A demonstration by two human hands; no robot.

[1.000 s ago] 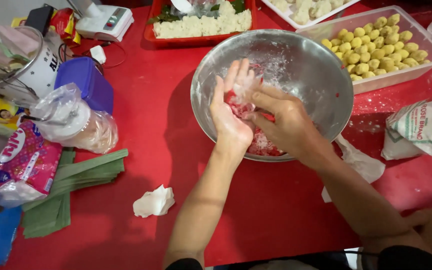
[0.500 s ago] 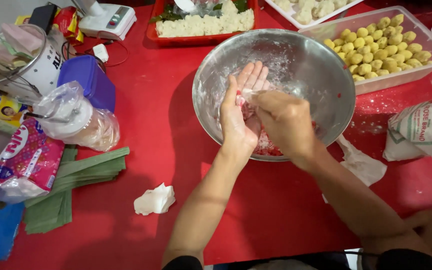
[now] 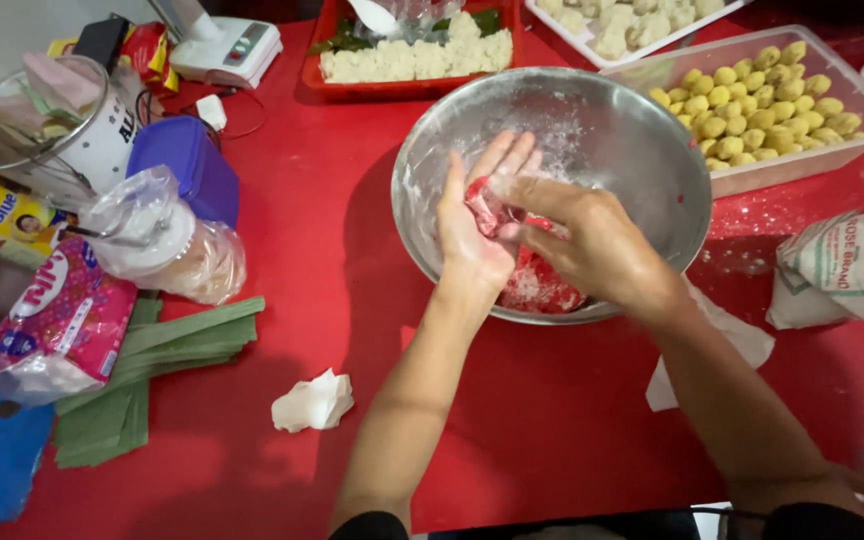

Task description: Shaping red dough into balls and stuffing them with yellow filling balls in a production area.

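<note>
Over a floury steel bowl (image 3: 642, 150), my left hand (image 3: 477, 215) is held palm-up with a piece of red dough (image 3: 480, 208) lying in it. My right hand (image 3: 582, 240) presses its fingers onto that piece from the right. More red dough (image 3: 542, 285) dusted with white flour lies at the bottom of the bowl, below both hands. Both hands are powdered with flour.
A clear tub of yellow balls (image 3: 762, 95) sits right of the bowl, a flour bag (image 3: 852, 265) beside it. A red tray (image 3: 412, 55) and kitchen scale (image 3: 227, 45) stand behind. Left: folded green leaves (image 3: 152, 360), pink packet (image 3: 57, 320), blue box (image 3: 187, 165), crumpled tissue (image 3: 312, 400).
My hands have stayed over the bowl, working the red dough piece; the right fingers shifted across the left palm. The view has drifted slightly.
</note>
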